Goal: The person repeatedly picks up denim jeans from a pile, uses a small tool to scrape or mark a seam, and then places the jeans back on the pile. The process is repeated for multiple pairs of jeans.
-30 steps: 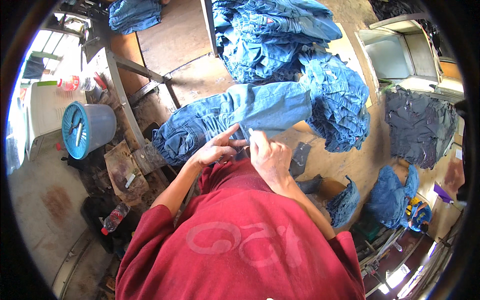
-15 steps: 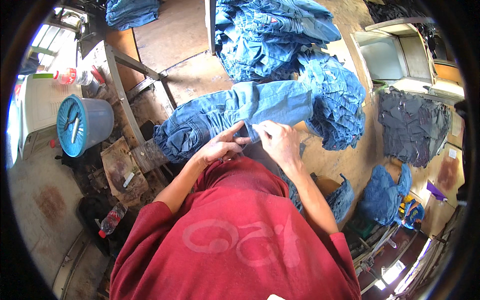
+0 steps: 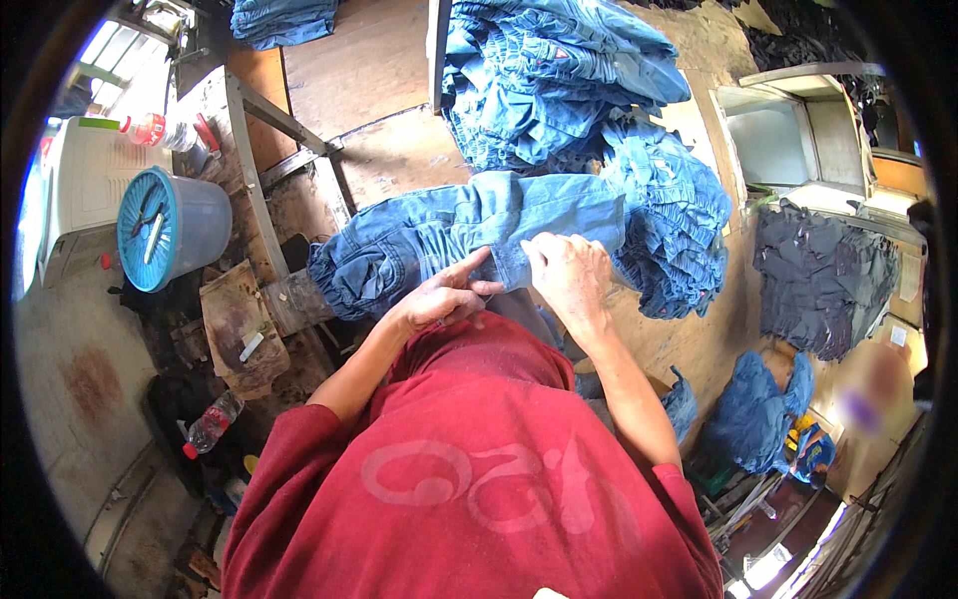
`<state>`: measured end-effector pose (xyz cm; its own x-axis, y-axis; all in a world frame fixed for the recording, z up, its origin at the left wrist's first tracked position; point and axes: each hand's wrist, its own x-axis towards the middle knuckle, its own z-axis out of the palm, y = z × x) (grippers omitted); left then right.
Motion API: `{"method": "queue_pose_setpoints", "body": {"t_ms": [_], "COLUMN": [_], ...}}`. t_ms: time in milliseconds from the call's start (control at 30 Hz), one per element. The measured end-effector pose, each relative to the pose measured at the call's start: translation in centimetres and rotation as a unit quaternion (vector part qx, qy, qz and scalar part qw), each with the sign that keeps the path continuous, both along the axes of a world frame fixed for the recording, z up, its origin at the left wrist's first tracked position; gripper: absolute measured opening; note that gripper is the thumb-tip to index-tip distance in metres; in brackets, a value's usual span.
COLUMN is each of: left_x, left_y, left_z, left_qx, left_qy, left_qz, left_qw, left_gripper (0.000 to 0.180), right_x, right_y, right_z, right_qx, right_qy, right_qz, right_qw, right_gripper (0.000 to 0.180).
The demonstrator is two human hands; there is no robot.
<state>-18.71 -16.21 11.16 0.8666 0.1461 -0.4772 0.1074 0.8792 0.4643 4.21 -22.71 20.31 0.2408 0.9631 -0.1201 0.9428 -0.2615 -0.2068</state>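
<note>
Blue denim trousers [image 3: 559, 205] lie stretched sideways in front of me, bunched at the left end and flatter toward the right. My left hand [image 3: 451, 298] rests against their near edge with index finger and thumb spread apart. Just to its right, my right hand [image 3: 577, 278] pinches the near edge of the cloth between bent fingers. What lies under the fingertips of that hand is hidden.
Behind the trousers rises a large denim pile [image 3: 549, 80], with another heap [image 3: 674, 210] at the right. Dark grey garments [image 3: 823, 275] hang farther right. A blue-lidded bucket [image 3: 195, 235] stands left, near a metal frame [image 3: 249, 165] and a plastic bottle [image 3: 217, 419].
My right hand has moved slightly right along the cloth edge, away from my left hand, which stays nearly in place. The view has shifted a little.
</note>
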Motion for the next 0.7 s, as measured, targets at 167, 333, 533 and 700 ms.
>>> {"method": "queue_pose_setpoints", "body": {"t_ms": [167,333,533,700], "left_x": [0.0,0.0,0.1,0.0], "left_y": [-0.4,-0.6,-0.8,-0.8], "left_z": [-0.1,-0.1,-0.4,-0.9], "left_qx": [-0.019,-0.045,-0.043,-0.035], "left_qy": [0.003,-0.001,0.02,0.016], "left_qz": [0.012,0.03,0.035,0.037], "left_qw": [1.0,0.999,0.998,0.999], "left_gripper": [0.105,0.105,0.106,0.107], "right_x": [0.4,1.0,1.4,1.4], "right_y": [0.3,0.4,0.3,0.4], "right_z": [0.3,0.2,-0.6,-0.6], "right_qx": [-0.046,-0.093,-0.037,-0.033], "right_qy": [0.148,0.22,0.156,0.289], "right_qz": [-0.02,-0.008,-0.001,-0.003], "right_qw": [0.988,0.971,0.987,0.957], "right_gripper": [0.028,0.029,0.026,0.025]}}
